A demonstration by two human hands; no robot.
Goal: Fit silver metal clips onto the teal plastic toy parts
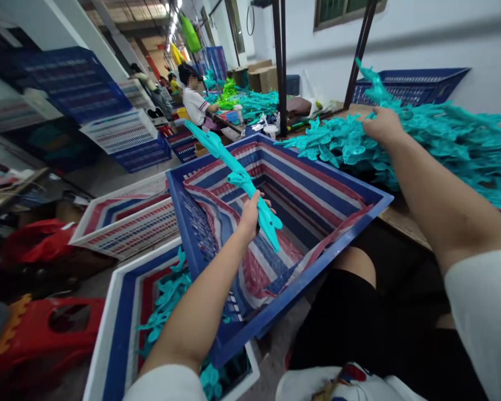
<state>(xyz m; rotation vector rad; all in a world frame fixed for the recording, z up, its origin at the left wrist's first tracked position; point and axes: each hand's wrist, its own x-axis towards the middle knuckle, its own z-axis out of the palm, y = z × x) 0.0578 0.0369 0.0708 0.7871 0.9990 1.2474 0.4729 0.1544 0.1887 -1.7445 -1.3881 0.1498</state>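
Observation:
My left hand [250, 216] is wrapped round a long turquoise plastic piece [231, 161], holding it slantwise above a blue crate [325, 262] lined with striped red, white and blue cloth. Out to the right, my right hand [382, 125] reaches to the large pile of similar turquoise pieces [455, 139] on the table. Its fingers are closed at the base of a turquoise piece [376, 83] that stands up from the pile.
Below left, a white crate [108, 328] holds more turquoise pieces. Another white crate [125, 245] and a red plastic object [79, 323] lie farther left. Dark posts [280, 67] rise behind the table. A person [195, 103] sits farther back.

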